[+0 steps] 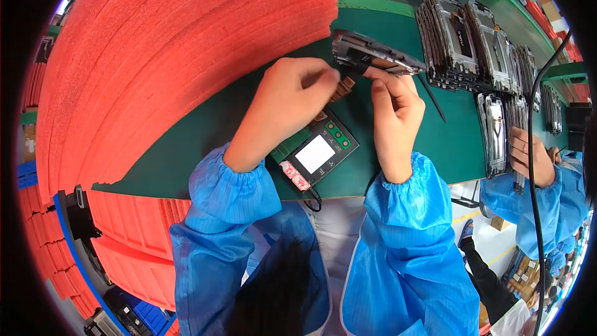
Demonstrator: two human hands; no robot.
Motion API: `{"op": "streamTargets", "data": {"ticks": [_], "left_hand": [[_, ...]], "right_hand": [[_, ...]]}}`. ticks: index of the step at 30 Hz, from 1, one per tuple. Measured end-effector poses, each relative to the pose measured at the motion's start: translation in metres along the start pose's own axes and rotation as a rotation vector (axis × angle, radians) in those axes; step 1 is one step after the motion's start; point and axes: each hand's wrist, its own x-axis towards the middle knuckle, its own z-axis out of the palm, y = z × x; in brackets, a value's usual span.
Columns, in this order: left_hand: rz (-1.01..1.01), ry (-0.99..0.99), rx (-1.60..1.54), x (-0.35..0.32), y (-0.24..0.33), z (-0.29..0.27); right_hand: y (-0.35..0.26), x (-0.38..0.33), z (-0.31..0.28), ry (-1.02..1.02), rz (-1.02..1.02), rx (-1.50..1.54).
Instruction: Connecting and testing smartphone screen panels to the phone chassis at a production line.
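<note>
On the green workbench (448, 149), a small tester (316, 154) lies near, between the forearms, lit screen upward, presumably for easy reading. Just beyond, the left hand (298, 93) pinches the ribbon cable (343, 89) of a phone display panel (385, 56); the right hand (398, 109) clasps that panel tilted, apparently keeping the cable reachable. Farther right stand panel stacks (444, 40).
</note>
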Motion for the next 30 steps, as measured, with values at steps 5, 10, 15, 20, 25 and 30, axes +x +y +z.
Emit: {"op": "streamTargets", "data": {"ticks": [5, 10, 15, 20, 25, 30], "left_hand": [[0.198, 0.133, -0.071, 0.012, -0.009, -0.027], [-0.122, -0.085, -0.12, 0.021, 0.012, -0.03], [-0.202, -0.196, -0.415, 0.015, 0.015, -0.025], [-0.067, -0.276, -0.513, 0.013, -0.012, -0.029], [0.021, -0.218, -0.42, 0.005, -0.019, -0.024], [0.116, -0.163, -0.317, 0.002, -0.018, -0.017]], "right_hand": [[0.0, -0.003, -0.003, -0.052, -0.044, -0.038], [0.008, 0.004, -0.007, -0.13, -0.171, -0.103], [-0.005, 0.009, -0.013, -0.144, -0.391, -0.372], [-0.001, -0.018, -0.015, -0.063, -0.343, -0.478], [-0.006, -0.044, -0.025, -0.204, 0.009, -0.302], [-0.014, -0.046, -0.018, -0.311, 0.037, -0.422]]}}
